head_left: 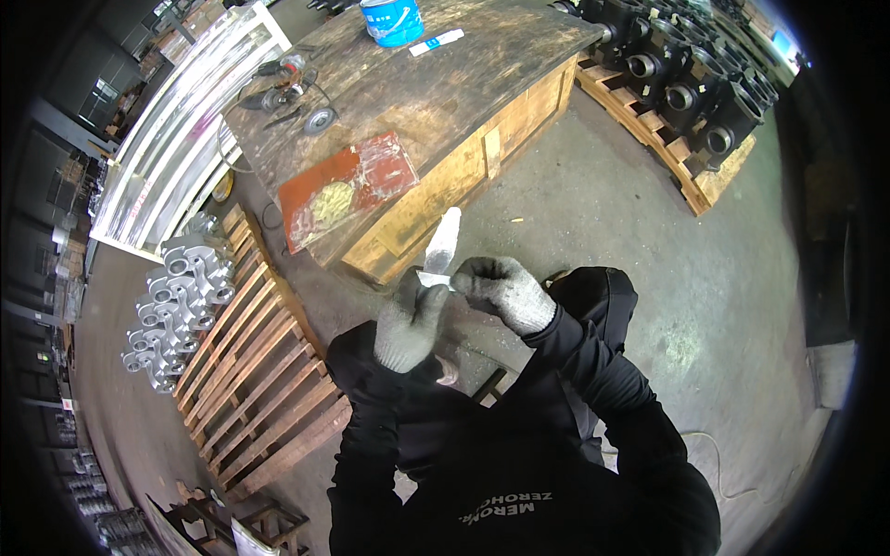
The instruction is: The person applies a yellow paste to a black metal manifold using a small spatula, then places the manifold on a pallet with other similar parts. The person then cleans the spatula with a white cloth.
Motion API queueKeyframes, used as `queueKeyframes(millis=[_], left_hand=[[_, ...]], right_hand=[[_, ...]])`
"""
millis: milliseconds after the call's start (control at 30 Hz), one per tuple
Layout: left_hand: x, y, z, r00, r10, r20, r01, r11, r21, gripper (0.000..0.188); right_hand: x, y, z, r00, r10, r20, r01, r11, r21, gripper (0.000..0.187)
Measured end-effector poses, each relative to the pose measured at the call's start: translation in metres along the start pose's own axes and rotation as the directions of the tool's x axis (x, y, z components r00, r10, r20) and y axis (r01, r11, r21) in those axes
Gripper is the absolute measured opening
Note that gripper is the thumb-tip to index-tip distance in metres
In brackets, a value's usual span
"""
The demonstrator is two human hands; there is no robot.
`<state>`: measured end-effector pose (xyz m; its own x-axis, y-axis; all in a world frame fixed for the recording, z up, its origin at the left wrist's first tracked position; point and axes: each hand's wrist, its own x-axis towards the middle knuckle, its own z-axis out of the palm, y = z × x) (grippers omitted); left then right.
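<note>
A red board is carried by the worn tabletop above a grey floor. Nearer, a pale strip is clasped in the left hand, and a white scrap is pinched by the right hand; the strip's lower end is hidden.

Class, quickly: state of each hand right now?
Left gloved hand: closed, holding a tapered silvery piece.
Right gloved hand: fingers bent beside a small pale flat piece; grip cannot be told.

Grey floor beside wooden workbench
</note>
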<state>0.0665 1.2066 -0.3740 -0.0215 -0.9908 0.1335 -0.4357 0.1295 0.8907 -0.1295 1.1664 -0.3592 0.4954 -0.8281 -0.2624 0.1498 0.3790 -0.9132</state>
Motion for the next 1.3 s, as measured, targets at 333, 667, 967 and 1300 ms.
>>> queueKeyframes(millis=[333, 667, 967, 1300], left_hand=[[0.0, 0.014, 0.009, 0.986, 0.082, -0.142, -0.078, 0.996, 0.034, 0.024], [0.004, 0.011, 0.023, 0.973, 0.029, -0.23, -0.04, 0.998, -0.043, 0.021], [0.012, 0.012, 0.016, 0.995, -0.015, -0.098, 0.019, 0.999, 0.04, 0.027], [0.009, 0.019, 0.019, 0.988, 0.107, -0.115, -0.098, 0.992, 0.074, 0.026]], right_hand=[[-0.009, -0.003, 0.002, 0.997, -0.063, -0.036, 0.065, 0.996, 0.058, 0.02], [-0.008, 0.004, 0.003, 0.989, -0.112, -0.101, 0.116, 0.993, 0.036, 0.019], [-0.002, 0.0, -0.006, 0.993, -0.071, -0.091, 0.072, 0.997, 0.007, 0.019], [-0.004, -0.006, -0.006, 0.99, -0.094, -0.102, 0.094, 0.996, -0.011, 0.019]])
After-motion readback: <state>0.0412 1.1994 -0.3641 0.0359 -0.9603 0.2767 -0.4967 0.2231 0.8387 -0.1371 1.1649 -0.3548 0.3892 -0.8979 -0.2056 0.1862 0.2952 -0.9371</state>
